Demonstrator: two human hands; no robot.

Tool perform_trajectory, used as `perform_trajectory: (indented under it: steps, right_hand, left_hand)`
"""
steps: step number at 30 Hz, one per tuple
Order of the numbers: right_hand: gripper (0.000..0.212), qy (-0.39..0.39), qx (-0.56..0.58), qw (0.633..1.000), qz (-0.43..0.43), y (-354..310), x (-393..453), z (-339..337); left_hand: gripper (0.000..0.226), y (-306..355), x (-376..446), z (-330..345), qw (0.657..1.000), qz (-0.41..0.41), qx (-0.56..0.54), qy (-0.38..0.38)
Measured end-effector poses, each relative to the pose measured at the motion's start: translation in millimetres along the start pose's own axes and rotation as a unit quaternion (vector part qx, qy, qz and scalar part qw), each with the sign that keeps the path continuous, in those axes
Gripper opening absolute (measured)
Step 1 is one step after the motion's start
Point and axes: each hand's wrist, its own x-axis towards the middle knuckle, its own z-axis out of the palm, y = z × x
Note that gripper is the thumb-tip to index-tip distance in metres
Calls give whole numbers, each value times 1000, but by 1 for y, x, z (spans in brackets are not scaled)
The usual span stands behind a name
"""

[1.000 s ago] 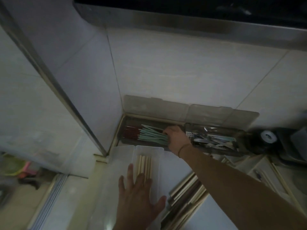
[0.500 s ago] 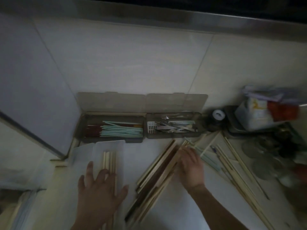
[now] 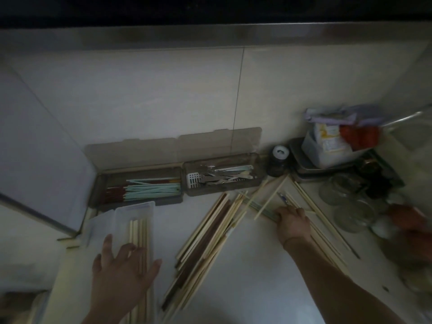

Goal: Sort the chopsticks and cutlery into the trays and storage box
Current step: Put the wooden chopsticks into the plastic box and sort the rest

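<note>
Left hand point(image 3: 121, 270) flat, fingers spread on clear tray point(image 3: 131, 211) w/ chopsticks; right hand point(image 3: 292, 224) gripping green chopsticks point(image 3: 261, 210).

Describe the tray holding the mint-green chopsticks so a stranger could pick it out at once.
Against the tiled wall stand two dark trays with raised lids. The chopstick tray is the left one, nearest the corner. Its neighbour, the cutlery tray, holds metal pieces; this one holds mint-green chopsticks with dark red ones.
</note>
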Motion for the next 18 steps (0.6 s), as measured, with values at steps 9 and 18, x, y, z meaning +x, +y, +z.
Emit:
perform_trajectory:
  steps: [9,18]
  right_hand:
    - [26,48,2,997,-57,-1,-26,5]
    - [19,103,94,989,-41,32,-91,12]
  left_hand:
    - [89,2,2,0,1000,-2,6,-4]
    - [87,-1,1,6,1000,-2,19,6]
